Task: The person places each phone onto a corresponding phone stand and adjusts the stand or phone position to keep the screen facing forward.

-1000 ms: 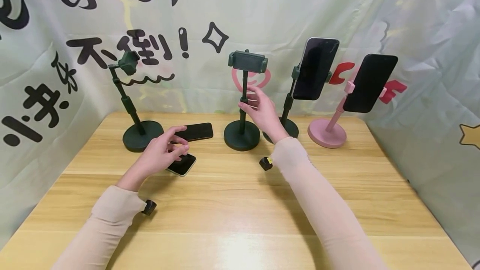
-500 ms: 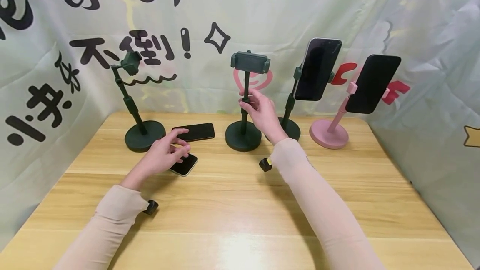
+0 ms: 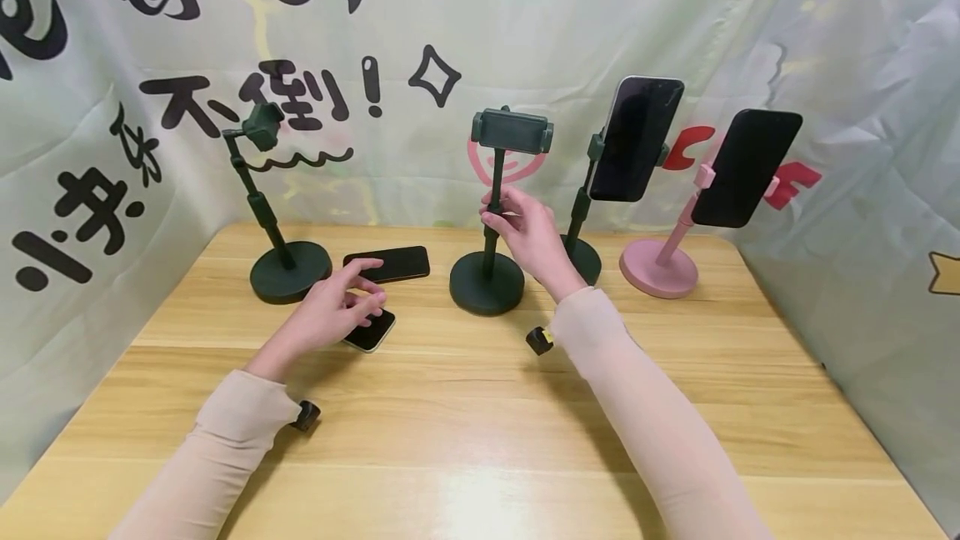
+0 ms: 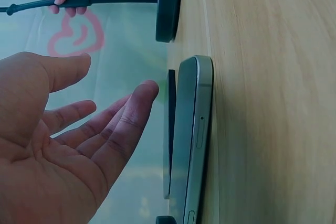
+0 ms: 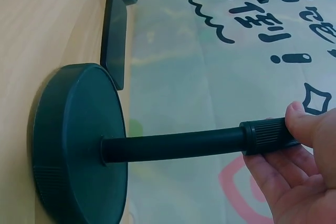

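Dark green all over, the middle phone stand (image 3: 489,263) is ahead of me on the wooden table (image 3: 450,398), though I cannot tell whether its base (image 5: 86,124) sits fully flat. My right hand (image 3: 531,233) has it, thumb and fingers closed about the ribbed collar (image 5: 265,136) partway up the post (image 5: 173,147). The post's long axis is close to upright, its top leaning slightly to my right; the phone clamp (image 3: 513,131) up there lies crosswise, left to right.

My left hand (image 3: 333,311) is well apart from the right, fingers loosely spread and holding nothing. It hangs by the silver-edged phone (image 3: 371,333), and the left wrist view shows a gap between fingertips and screen. Farther back, the black phone (image 3: 397,263) lies flat, its length running left to right, between the left green stand (image 3: 290,277) and the middle one.

What matters most, I judge: the middle stand lies ahead and to the right of my left hand, so my right governs it; my left is nearer to both flat phones.
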Demonstrator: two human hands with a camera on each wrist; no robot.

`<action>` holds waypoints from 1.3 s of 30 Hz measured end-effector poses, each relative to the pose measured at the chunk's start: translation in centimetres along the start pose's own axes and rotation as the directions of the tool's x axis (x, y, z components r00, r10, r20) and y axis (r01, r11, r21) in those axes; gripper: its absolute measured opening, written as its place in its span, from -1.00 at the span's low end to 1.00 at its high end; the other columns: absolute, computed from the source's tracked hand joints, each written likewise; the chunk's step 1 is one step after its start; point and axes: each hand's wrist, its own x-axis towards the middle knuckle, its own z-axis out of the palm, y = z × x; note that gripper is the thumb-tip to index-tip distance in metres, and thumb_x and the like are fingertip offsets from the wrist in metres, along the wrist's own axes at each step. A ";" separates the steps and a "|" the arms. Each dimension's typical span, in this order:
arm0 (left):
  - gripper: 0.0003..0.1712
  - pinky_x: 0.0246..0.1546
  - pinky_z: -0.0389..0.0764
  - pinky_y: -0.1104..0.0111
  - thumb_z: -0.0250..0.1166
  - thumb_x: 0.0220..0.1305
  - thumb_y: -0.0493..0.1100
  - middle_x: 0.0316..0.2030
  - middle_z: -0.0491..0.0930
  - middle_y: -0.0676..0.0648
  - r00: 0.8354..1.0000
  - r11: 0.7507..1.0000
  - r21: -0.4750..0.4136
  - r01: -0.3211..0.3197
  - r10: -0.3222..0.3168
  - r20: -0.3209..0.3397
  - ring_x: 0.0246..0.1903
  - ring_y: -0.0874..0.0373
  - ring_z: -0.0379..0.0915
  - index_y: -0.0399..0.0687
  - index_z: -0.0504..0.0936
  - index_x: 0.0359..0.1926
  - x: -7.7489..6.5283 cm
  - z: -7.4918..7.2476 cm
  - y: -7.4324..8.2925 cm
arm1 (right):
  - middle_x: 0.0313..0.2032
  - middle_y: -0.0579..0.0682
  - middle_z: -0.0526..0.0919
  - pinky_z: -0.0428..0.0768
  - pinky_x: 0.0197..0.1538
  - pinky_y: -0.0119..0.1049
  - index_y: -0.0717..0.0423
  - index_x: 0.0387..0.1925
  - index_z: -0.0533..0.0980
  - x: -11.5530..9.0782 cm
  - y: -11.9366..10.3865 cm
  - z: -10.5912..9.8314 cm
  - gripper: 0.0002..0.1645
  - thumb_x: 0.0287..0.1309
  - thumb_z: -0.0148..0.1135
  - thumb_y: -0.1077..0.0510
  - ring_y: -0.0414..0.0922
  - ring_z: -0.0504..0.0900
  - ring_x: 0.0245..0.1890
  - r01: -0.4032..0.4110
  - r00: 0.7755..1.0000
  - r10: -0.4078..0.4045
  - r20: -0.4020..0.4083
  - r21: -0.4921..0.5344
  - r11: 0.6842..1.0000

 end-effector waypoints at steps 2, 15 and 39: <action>-0.34 -0.11 0.85 0.17 0.25 0.63 -0.12 0.15 0.67 -0.31 1.000 1.000 0.005 -0.006 0.006 0.001 -0.12 -0.05 0.82 -0.04 0.26 0.60 0.0 0.1 0.1 | 0.04 0.12 0.79 0.71 0.33 -0.04 0.18 0.11 0.60 -0.4 -0.1 -0.1 -0.72 0.45 0.36 0.20 0.04 0.82 0.08 0.005 1.000 -0.005 0.001 -0.009 1.000; -0.37 -0.20 0.80 0.28 0.24 0.62 -0.18 0.10 0.73 -0.21 0.997 0.995 0.067 -0.076 0.074 0.035 -0.23 0.06 0.80 0.01 0.30 0.59 0.0 1.3 1.1 | -0.07 0.07 0.80 0.78 0.21 -0.07 0.09 0.01 0.62 -3.6 -1.6 0.5 -0.80 0.41 0.40 0.21 -0.02 0.85 -0.06 0.074 0.996 -0.074 0.056 -0.003 0.997; -0.35 -0.05 0.76 0.18 0.34 0.56 -0.11 0.07 0.76 -0.15 0.985 0.984 0.089 -0.154 0.146 0.093 -0.13 0.12 0.82 0.04 0.36 0.56 -0.6 3.2 3.8 | -0.11 -0.01 0.79 0.80 0.16 -0.12 0.00 0.03 0.62 -9.6 -4.5 0.6 -0.76 0.40 0.42 0.22 -0.12 0.88 -0.12 0.075 0.984 -0.072 0.161 -0.009 0.997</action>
